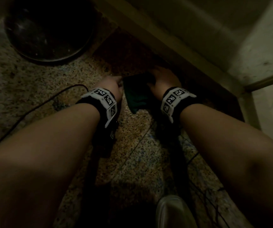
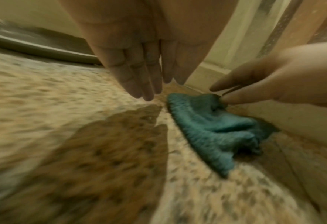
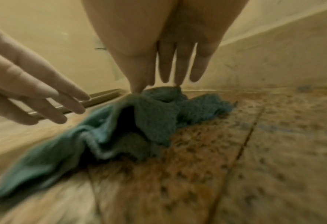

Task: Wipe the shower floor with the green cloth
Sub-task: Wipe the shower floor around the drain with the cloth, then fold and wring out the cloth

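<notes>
The only markings are black-and-white square code patterns on the white wrist bands; no writing can be read. A dark round basin fills the upper left of the head view, its contents too dim to tell. The green cloth lies crumpled on the speckled shower floor, at the centre of the head view, just beside a raised step edge running diagonally toward the lower right. The right hand pinches the cloth's upper fold between thumb and forefinger, its other fingers straight. The left hand hangs just left of the cloth with fingers straight and together, holding nothing. Bare floor spreads left and toward the bottom of the frame, crossed by a thin black cable.
</notes>
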Action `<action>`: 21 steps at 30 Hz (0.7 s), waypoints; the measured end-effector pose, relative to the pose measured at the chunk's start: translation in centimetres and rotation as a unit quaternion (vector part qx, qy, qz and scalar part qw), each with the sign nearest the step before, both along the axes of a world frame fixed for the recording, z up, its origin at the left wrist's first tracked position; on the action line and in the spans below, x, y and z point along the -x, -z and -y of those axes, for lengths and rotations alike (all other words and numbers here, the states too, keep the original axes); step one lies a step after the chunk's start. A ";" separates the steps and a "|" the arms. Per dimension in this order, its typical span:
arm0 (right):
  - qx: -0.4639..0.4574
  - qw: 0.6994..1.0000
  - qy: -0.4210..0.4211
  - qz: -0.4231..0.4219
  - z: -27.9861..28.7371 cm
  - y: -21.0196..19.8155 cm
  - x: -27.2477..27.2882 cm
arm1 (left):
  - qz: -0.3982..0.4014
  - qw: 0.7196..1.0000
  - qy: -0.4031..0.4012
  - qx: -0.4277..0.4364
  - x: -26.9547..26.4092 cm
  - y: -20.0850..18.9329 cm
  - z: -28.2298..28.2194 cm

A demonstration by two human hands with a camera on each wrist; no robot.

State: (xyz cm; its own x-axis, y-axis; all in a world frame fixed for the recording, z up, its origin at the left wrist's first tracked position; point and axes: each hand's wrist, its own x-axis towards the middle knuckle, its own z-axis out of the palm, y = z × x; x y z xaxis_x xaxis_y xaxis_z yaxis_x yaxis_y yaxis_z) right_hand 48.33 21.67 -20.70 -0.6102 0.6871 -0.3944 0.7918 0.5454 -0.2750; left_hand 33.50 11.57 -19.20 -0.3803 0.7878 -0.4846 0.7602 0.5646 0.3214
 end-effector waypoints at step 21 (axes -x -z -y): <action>0.148 0.950 0.231 -0.152 0.9 -7.1 -6.7 | 0.094 0.987 0.125 0.040 -4.1 -6.9 -5.0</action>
